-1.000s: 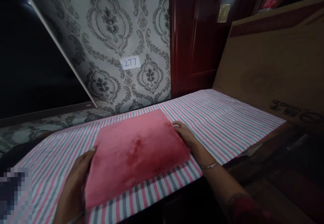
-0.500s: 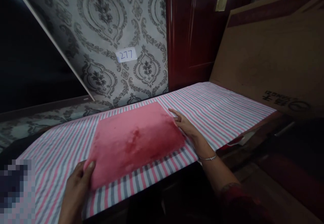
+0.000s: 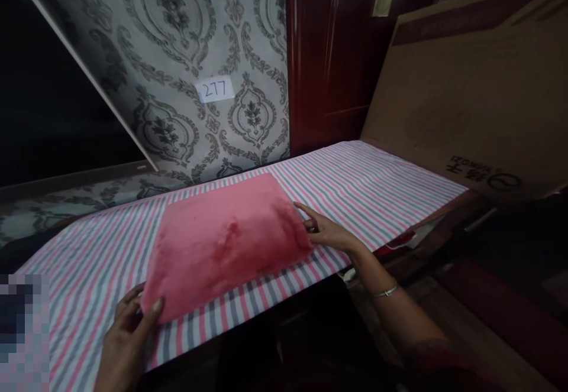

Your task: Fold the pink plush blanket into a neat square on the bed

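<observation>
While both your hands rest open-fingered on the pink cloth (image 3: 226, 244) edges, left hand (image 3: 126, 336) near corner, right hand (image 3: 331, 233) right edge, flatten it squarely on the bench (image 3: 377, 194).

the folded cloth (image 3: 226, 244) under my fingers is a plain pink-red, darker red in a blotch near its middle. the sheet (image 3: 377, 191) over the table is striped in pink, grey and white. the wall (image 3: 199, 55) behind carries a grey damask pattern on pale silver, with a small white label (image 3: 215, 89) marked in blue. the door (image 3: 328, 61) is dark glossy red-brown, and the cardboard (image 3: 465, 96) is tan with black print. my bangle (image 3: 385, 291) is silver.
</observation>
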{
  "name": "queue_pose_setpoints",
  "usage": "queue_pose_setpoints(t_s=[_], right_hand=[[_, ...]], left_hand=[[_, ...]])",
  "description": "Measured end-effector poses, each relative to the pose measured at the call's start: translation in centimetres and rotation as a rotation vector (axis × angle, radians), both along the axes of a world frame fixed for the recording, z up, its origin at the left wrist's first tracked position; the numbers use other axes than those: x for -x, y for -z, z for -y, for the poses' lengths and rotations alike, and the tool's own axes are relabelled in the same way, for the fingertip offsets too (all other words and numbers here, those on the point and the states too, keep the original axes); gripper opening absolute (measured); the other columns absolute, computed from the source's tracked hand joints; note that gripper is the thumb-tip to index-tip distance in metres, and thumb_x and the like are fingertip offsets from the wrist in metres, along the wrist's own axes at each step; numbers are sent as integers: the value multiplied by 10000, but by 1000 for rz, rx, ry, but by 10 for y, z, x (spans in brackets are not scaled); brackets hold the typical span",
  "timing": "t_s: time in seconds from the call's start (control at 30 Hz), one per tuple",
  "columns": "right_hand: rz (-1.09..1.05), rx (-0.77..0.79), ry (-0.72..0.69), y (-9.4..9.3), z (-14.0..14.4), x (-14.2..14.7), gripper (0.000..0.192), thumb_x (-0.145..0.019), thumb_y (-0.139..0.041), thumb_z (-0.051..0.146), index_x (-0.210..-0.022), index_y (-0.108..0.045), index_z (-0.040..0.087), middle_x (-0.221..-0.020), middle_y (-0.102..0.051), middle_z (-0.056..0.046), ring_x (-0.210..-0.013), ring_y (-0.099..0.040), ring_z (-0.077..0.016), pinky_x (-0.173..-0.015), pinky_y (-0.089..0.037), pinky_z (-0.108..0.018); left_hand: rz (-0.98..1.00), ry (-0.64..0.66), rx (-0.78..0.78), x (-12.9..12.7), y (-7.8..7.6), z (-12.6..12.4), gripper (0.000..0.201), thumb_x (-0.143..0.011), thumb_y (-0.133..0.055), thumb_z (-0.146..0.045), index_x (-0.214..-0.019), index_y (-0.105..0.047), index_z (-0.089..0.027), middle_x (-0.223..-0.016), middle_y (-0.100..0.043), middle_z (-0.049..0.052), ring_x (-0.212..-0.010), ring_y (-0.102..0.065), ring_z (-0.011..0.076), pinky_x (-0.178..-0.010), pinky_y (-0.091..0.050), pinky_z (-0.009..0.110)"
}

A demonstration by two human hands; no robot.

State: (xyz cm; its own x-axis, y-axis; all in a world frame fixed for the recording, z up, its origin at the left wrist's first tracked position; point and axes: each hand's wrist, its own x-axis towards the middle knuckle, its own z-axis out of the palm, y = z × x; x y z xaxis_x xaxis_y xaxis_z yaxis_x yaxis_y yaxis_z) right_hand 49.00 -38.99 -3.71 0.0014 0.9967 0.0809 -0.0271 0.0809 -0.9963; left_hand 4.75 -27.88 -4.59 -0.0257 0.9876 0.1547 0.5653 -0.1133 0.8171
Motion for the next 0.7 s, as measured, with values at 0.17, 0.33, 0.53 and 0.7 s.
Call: queue_pose_setpoints(t_s=[0.17, 0.33, 0.53, 0.7], right_hand=[[85, -85, 71, 0, 6, 10, 910, -735, -637, 170, -1556, -253, 255, -676, -503, 90, -554, -387, -83, -531, -285, -211], [-8, -201, 215, 6, 12, 8, 663, -784, -594, 196, -1408, -388, 287, -711, -419, 86, -550, -346, -84, -528, -279, -220], [-65, -156, 238, 17, 15, 10, 525, -816, -632, 281, -1311, -455, 279, -755, -451, 67, -576, -388, -91, -538, -290, -228], [-98, -188, 169, 20, 17, 16, 693, -762, -666, 242, -1401, -399, 269, -755, -454, 71, -616, -426, -93, -577, -321, -234]], left_hand=[[-81, 99, -2, -3, -9, 6, 450, -572, -704, -662, -757, -717, -253, -1433, -502, 75, -1376, -420, 388, -1159, -367, 498], [-75, 38, -21, -1, -14, 14, 603, -625, -606, -718, -942, -712, -217, -1397, -534, 112, -1376, -417, 391, -1181, -311, 517], [-12, 76, 97, -4, -24, 20, 601, -619, -636, -721, -976, -713, -243, -1354, -590, 74, -1328, -479, 378, -1176, -324, 508], [-2, 48, 100, -8, -26, 18, 595, -580, -653, -750, -871, -720, -235, -1313, -613, 84, -1295, -510, 391, -1146, -377, 512]])
